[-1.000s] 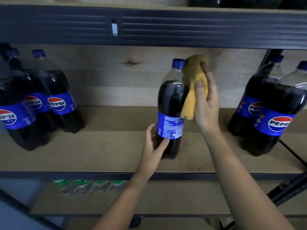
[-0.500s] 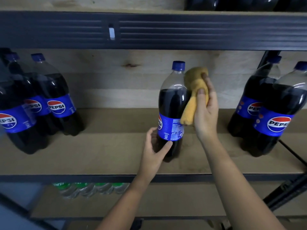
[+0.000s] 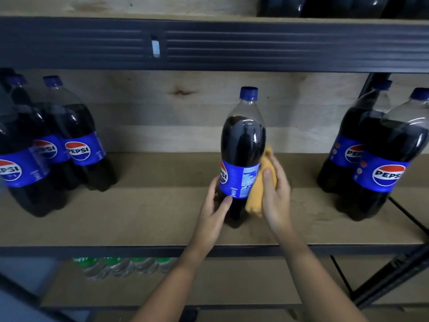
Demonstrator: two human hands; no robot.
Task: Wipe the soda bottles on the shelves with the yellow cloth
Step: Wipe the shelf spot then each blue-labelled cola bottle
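Observation:
A dark Pepsi bottle (image 3: 241, 145) with a blue cap and blue label stands upright in the middle of the wooden shelf (image 3: 148, 205). My left hand (image 3: 214, 206) grips its lower part from the left, thumb across the front. My right hand (image 3: 276, 194) holds the yellow cloth (image 3: 257, 196) against the bottle's right side at label height. Part of the cloth is hidden behind the bottle and my fingers.
Three Pepsi bottles (image 3: 76, 145) stand at the shelf's left end and two more (image 3: 380, 163) at the right. A dark metal beam (image 3: 232, 43) runs overhead. Green-capped bottles (image 3: 123, 266) lie on the lower shelf. A black upright (image 3: 394, 275) stands at the right.
My right hand has slid the yellow cloth down the bottle's right side, from near the neck to the label. My left hand stays on the lower part of the bottle.

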